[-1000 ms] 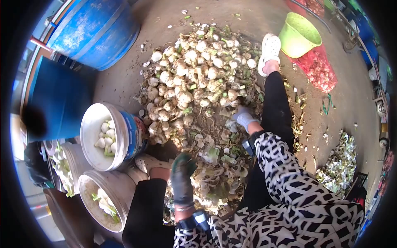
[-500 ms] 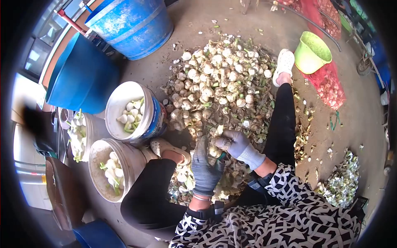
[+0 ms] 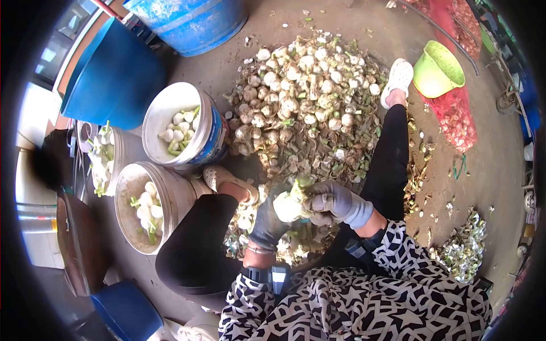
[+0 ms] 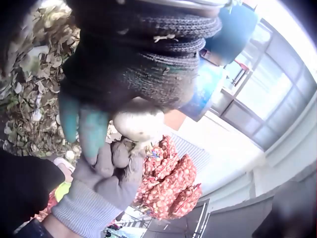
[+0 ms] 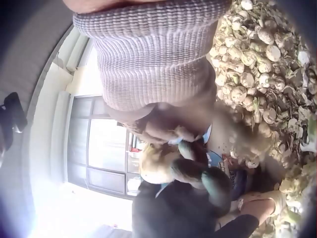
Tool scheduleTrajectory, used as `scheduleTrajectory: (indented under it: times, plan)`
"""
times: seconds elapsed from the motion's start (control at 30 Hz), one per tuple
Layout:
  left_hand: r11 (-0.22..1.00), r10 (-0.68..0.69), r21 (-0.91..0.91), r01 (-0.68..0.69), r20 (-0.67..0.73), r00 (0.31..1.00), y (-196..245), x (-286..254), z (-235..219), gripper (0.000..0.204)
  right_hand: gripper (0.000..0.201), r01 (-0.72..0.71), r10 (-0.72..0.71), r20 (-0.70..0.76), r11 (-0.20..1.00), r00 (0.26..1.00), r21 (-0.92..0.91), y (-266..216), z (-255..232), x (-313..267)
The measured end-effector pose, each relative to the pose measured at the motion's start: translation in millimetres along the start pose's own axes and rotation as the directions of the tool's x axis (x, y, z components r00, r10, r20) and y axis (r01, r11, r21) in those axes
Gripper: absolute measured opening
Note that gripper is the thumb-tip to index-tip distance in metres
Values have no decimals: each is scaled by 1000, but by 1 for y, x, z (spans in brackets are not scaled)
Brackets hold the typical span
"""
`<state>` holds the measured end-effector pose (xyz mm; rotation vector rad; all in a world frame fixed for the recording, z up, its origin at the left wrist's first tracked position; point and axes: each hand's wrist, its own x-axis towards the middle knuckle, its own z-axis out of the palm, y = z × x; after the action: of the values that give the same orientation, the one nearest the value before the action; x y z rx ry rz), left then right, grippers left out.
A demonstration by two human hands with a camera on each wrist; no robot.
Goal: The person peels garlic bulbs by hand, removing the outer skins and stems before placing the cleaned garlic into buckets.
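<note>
A pale round bulb (image 3: 289, 206) with leafy skin is held between both gloved hands, above the lower end of a bulb pile (image 3: 307, 91). My left hand (image 3: 269, 223), in a dark glove, grips it from the left; teal fingertips show around the bulb (image 5: 157, 164) in the right wrist view. My right hand (image 3: 336, 204), in a grey glove, has curled fingers pinching its other side. In the left wrist view the bulb (image 4: 138, 124) lies between the left palm and the right hand's fingers (image 4: 121, 154).
White buckets (image 3: 149, 128) (image 3: 126, 187) with trimmed bulbs stand at the left, near blue tubs (image 3: 116, 74). Beyond the right foot are a green bucket (image 3: 437, 69) and a red net sack (image 3: 456, 122). Peelings (image 3: 465, 250) lie at the lower right.
The right hand has come from the pile to meet the left hand, and both now hold a bulb. Since half a second ago the bulb has turned and shows more clearly.
</note>
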<state>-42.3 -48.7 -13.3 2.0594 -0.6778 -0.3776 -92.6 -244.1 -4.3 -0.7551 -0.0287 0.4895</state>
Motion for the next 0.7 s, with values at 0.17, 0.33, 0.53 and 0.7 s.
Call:
scheduleTrajectory:
  times: [0.17,0.33,0.53,0.7]
  plan:
    - [971,-139,-191,141,20,990,-28,14,17,36,28,342,-338,58,913,939,-221,29,3,15]
    - [743,-283,-648,171,-72,956,-5,-1,7,40,45,-174,5,291,813,957,556,34,-30,10]
    - [4,-321,-968,249,235,917,-3,-17,1,47,44,-67,-204,394,816,896,574,47,-43,13]
    - [-119,-149,-972,201,218,964,12,-11,-7,41,40,157,-198,35,864,980,477,22,-57,-27]
